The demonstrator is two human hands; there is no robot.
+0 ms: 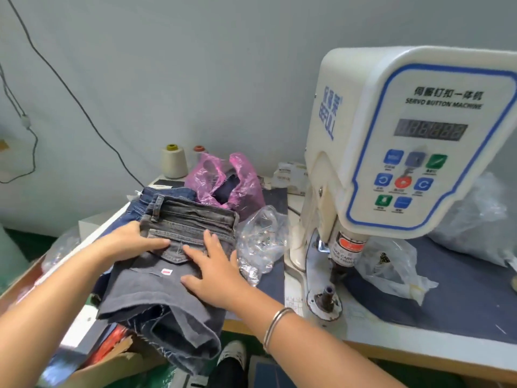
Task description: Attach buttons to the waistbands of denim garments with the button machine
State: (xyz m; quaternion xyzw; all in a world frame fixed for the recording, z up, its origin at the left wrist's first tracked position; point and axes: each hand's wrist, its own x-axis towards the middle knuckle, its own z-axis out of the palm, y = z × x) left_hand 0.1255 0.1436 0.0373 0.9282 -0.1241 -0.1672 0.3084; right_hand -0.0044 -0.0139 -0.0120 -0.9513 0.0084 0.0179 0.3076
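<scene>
Both the left hand [137, 242] and the right hand [215, 271] lie spread and flat on the grey denim shorts [167, 278] stacked at the worktop's [461, 298] left end, waistband running crosswise, with the button machine's die post [328, 296] off to the right, nearer the right hand.

The button machine [405, 141] is cut off at the right edge, and its small key labels are unreadable.
</scene>
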